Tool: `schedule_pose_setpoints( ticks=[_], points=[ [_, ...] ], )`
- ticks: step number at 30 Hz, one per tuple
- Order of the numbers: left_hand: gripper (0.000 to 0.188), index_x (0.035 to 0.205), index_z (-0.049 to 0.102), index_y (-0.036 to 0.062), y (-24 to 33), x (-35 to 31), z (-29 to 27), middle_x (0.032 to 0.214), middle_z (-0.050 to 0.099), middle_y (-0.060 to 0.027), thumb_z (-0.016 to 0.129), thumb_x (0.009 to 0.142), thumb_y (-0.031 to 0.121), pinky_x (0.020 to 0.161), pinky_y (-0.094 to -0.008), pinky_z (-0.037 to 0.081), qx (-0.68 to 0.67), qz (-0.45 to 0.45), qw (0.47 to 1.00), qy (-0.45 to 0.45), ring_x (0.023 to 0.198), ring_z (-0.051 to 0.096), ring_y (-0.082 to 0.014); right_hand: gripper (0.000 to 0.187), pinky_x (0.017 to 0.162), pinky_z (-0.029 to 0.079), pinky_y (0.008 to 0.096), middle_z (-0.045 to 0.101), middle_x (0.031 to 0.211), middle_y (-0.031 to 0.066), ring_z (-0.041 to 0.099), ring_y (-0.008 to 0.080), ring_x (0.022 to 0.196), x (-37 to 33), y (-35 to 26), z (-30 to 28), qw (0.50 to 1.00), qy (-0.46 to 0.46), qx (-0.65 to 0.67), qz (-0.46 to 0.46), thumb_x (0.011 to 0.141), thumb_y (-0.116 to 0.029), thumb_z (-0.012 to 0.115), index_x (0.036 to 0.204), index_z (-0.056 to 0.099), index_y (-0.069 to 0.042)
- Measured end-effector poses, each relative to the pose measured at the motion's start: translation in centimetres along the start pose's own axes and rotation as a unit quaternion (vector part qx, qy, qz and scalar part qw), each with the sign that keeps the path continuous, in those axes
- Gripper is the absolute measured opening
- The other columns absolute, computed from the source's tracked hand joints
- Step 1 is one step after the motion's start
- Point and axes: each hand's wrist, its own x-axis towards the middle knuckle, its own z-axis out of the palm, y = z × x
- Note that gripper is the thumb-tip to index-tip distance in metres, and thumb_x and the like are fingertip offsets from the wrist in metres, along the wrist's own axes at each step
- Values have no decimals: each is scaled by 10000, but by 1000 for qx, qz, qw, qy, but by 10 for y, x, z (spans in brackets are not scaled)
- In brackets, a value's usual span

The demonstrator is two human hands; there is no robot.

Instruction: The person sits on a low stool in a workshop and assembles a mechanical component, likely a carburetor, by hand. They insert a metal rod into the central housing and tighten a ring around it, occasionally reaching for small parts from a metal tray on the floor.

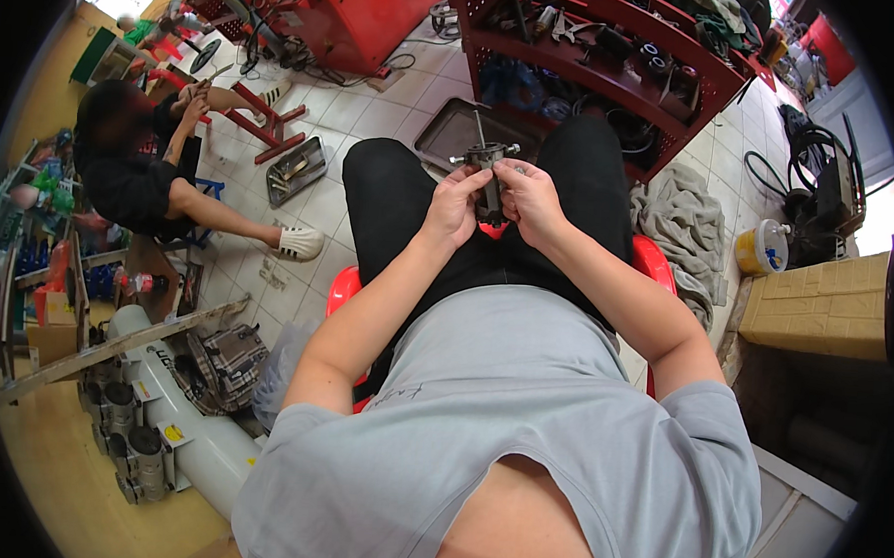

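Between my knees I hold a small dark metal mechanical part (489, 164) with a thin rod sticking up from its top and bolts at its sides. My left hand (456, 206) grips it from the left, thumb pressed on its front. The fingers of my right hand (532, 201) are closed on its right side. The fingers cover much of its body, so its exact kind cannot be made out. Just beyond it, on the tiled floor, lies a dark metal tray (443, 137).
A red tool cart (596, 74) with tools stands ahead. To the left, a person (133, 166) sits near a small parts tray (297, 171). Grey cloth (681, 229), a white bucket (764, 247) and a yellowish box (820, 305) are at right. A white cylinder tank (197, 408) lies lower left.
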Motion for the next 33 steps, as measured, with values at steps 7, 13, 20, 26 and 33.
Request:
schedule_pose_setpoints(
  ticks=[7,13,20,26,33],
  points=[
    [134,1011,639,55,-1,2,-4,957,672,-27,654,879,71,799,-262,486,36,-3,999,-3,856,621,-116,89,391,234,213,465,613,-60,342,24,420,4,0,-5,1000,0,-11,5,905,-149,631,910,599,-65],
    [160,1030,646,49,1,2,-1,954,677,-33,664,871,64,795,-263,496,41,-10,999,-9,863,629,-118,90,401,248,215,460,618,-63,347,27,432,1,2,-4,1000,4,24,-6,908,-142,631,924,600,-60],
    [126,989,655,58,2,-1,0,933,678,-28,674,864,66,783,-266,500,35,-3,999,7,831,634,-123,165,395,257,213,459,601,-61,363,29,435,2,4,-5,999,1,-32,-32,900,-175,654,968,597,-36],
    [122,978,653,60,0,-1,1,931,678,-26,674,858,52,766,-257,493,15,13,999,28,819,630,-114,167,392,280,212,515,622,-29,401,36,439,4,-4,-6,991,-11,-123,-56,892,-150,632,972,633,-2],
    [160,1022,611,28,3,6,-10,974,680,-72,654,870,54,846,-283,479,57,25,998,9,903,627,-148,192,543,460,287,648,748,110,582,156,563,19,-2,-23,873,0,-358,-333,867,-103,552,994,635,15]
  ],
)
